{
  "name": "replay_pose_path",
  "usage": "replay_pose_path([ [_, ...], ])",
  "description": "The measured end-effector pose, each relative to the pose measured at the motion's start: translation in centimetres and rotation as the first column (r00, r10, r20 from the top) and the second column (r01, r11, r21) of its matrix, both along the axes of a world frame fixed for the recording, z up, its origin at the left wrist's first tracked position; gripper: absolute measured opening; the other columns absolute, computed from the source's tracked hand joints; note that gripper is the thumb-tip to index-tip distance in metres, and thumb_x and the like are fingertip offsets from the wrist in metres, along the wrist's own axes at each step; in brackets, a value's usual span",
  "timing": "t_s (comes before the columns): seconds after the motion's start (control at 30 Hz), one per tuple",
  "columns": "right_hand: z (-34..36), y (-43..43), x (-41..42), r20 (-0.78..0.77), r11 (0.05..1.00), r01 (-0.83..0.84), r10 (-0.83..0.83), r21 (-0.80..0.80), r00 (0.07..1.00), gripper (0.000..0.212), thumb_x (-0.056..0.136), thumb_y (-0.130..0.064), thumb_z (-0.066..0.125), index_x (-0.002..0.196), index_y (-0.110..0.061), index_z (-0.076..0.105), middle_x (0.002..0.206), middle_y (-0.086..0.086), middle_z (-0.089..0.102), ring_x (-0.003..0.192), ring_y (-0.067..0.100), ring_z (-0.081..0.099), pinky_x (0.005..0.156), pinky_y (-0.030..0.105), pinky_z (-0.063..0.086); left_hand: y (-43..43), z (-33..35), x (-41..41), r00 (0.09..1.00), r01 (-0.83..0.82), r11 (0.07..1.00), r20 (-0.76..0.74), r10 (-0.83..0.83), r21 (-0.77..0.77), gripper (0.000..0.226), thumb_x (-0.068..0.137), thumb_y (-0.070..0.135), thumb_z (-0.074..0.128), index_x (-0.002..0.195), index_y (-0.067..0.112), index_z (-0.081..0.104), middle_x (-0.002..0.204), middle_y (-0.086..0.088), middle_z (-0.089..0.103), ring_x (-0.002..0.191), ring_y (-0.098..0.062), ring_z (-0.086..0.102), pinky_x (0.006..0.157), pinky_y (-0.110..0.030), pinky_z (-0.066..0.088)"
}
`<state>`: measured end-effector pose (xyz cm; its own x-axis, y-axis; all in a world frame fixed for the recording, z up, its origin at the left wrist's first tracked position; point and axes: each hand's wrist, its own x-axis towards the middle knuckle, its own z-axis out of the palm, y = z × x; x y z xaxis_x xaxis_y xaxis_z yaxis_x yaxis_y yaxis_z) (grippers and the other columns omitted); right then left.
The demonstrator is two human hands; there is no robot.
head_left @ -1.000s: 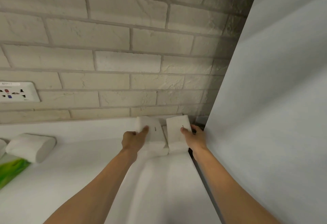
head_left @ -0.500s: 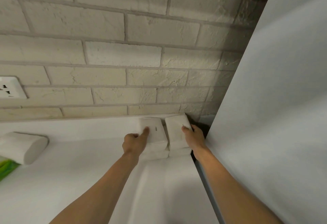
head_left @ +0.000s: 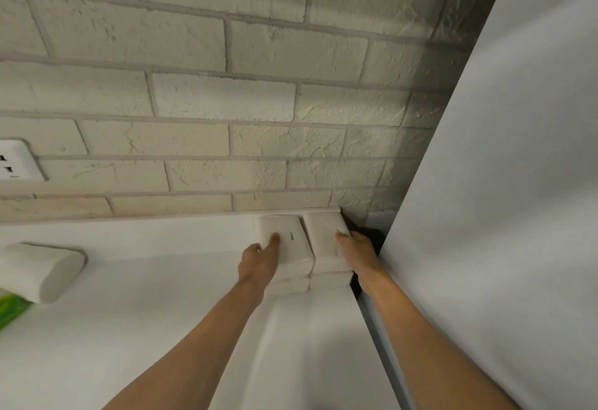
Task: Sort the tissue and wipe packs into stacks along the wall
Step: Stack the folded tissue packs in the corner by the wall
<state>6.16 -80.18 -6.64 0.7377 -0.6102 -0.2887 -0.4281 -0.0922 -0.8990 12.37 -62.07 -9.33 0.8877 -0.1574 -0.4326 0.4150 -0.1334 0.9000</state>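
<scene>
Two short stacks of white tissue packs stand side by side in the corner against the brick wall point(head_left: 259, 102). My left hand point(head_left: 259, 261) holds the left stack point(head_left: 291, 243), thumb on its top pack and fingers curled down its left side. My right hand point(head_left: 359, 251) holds the right stack point(head_left: 323, 235) the same way, thumb on top and fingers round its right side, hidden in the dark gap beside the panel. The two stacks touch each other.
A loose white pack point(head_left: 42, 272) lies on the white counter point(head_left: 145, 312) at far left, partly over a green wipe pack point(head_left: 9, 309). A wall socket point(head_left: 16, 160) sits at left. A tall white panel point(head_left: 501, 215) closes off the right.
Both hands stay on the two stacks, which have barely shifted. The view has swung slightly right, so the socket and the loose packs sit nearer the left edge.
</scene>
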Motion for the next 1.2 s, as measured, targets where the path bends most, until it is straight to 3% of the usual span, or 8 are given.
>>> replay_pose_path([
  [0.13, 0.4, 0.0, -0.2, -0.005, 0.999, -0.034, 0.034, 0.000, 0.999, 0.033, 0.096, -0.030, 0.051, 0.125, -0.014, 0.056, 0.112, 0.007, 0.059, 0.097, 0.022, 0.057, 0.073, 0.029, 0.046, -0.1, -0.1, 0.0, 1.000, 0.018, 1.000, 0.014, -0.018, -0.002, 0.108, 0.049, 0.083, 0.049, 0.135, 0.017, 0.052, 0.132, -0.006, 0.059, 0.121, -0.031, 0.056, 0.106, -0.049, 0.043],
  [0.27, 0.7, 0.0, -0.2, -0.031, 0.998, -0.058, 0.057, -0.023, 0.998, 0.033, 0.095, -0.030, 0.050, 0.123, -0.013, 0.057, 0.112, 0.008, 0.061, 0.100, 0.025, 0.059, 0.085, 0.035, 0.050, -0.1, 0.2, -0.1, 0.999, 0.033, 0.999, 0.014, -0.033, 0.004, 0.100, 0.052, 0.081, 0.049, 0.129, 0.018, 0.057, 0.126, -0.005, 0.062, 0.116, -0.030, 0.058, 0.105, -0.049, 0.044],
  [0.37, 1.0, 0.0, -0.3, -0.047, 0.997, -0.075, 0.073, -0.028, 0.996, 0.032, 0.093, -0.030, 0.049, 0.119, -0.012, 0.058, 0.107, 0.008, 0.061, 0.096, 0.024, 0.060, 0.080, 0.033, 0.050, -0.1, 0.1, 0.1, 0.999, 0.032, 0.999, 0.000, -0.032, -0.003, 0.108, 0.047, 0.083, 0.048, 0.133, 0.017, 0.054, 0.130, -0.005, 0.061, 0.119, -0.031, 0.056, 0.106, -0.049, 0.042],
  [0.43, 1.2, -0.1, -0.3, -0.056, 0.995, -0.088, 0.086, -0.037, 0.995, 0.034, 0.092, -0.030, 0.049, 0.119, -0.011, 0.058, 0.106, 0.007, 0.062, 0.094, 0.023, 0.060, 0.078, 0.031, 0.050, 0.1, 1.5, -0.6, 0.999, 0.040, 0.999, -0.021, -0.040, -0.006, 0.105, 0.059, 0.082, 0.052, 0.140, 0.016, 0.047, 0.139, -0.005, 0.054, 0.125, -0.030, 0.051, 0.109, -0.049, 0.039],
  [0.53, 1.7, 0.1, -0.3, -0.046, 0.992, -0.099, 0.096, -0.073, 0.994, 0.043, 0.091, -0.029, 0.050, 0.131, -0.013, 0.054, 0.116, 0.006, 0.061, 0.105, 0.025, 0.060, 0.094, 0.041, 0.051, 0.2, 2.4, -1.0, 0.998, 0.037, 0.999, -0.052, -0.039, -0.032, 0.091, 0.085, 0.067, 0.053, 0.153, 0.014, 0.025, 0.153, -0.005, 0.037, 0.138, -0.030, 0.037, 0.114, -0.047, 0.031],
  [0.63, 2.5, 1.0, -0.7, -0.055, 0.973, -0.088, 0.078, -0.214, 0.995, 0.059, 0.094, -0.028, 0.050, 0.149, -0.012, 0.035, 0.146, 0.008, 0.044, 0.131, 0.028, 0.045, 0.109, 0.040, 0.038, 0.7, 2.0, -0.6, 0.998, 0.044, 0.999, -0.044, -0.045, -0.030, 0.090, 0.088, 0.063, 0.052, 0.155, 0.015, 0.016, 0.157, -0.005, 0.030, 0.141, -0.031, 0.032, 0.116, -0.047, 0.028],
  [0.87, 4.7, 4.3, -2.5, 0.088, 0.868, -0.101, 0.163, -0.487, 0.983, 0.048, 0.096, -0.023, 0.051, 0.143, -0.016, 0.044, 0.147, 0.005, 0.045, 0.135, 0.022, 0.041, 0.110, 0.032, 0.033, 3.5, 2.9, -1.3, 0.992, 0.054, 0.999, 0.112, -0.055, 0.007, 0.079, 0.091, 0.055, 0.055, 0.153, 0.017, 0.025, 0.152, -0.007, 0.039, 0.139, -0.027, 0.038, 0.114, -0.041, 0.029],
  [1.2, 7.2, 13.1, -7.3, 0.194, 0.868, -0.229, 0.341, -0.441, 0.920, 0.030, 0.097, -0.025, 0.054, 0.126, -0.029, 0.059, 0.132, -0.009, 0.052, 0.115, 0.005, 0.047, 0.093, 0.014, 0.037, 10.6, 6.3, -6.0, 0.921, 0.017, 0.985, 0.381, -0.083, 0.174, 0.061, 0.089, 0.046, 0.063, 0.141, 0.022, 0.043, 0.143, -0.002, 0.048, 0.123, -0.023, 0.053, 0.096, -0.030, 0.041],
])
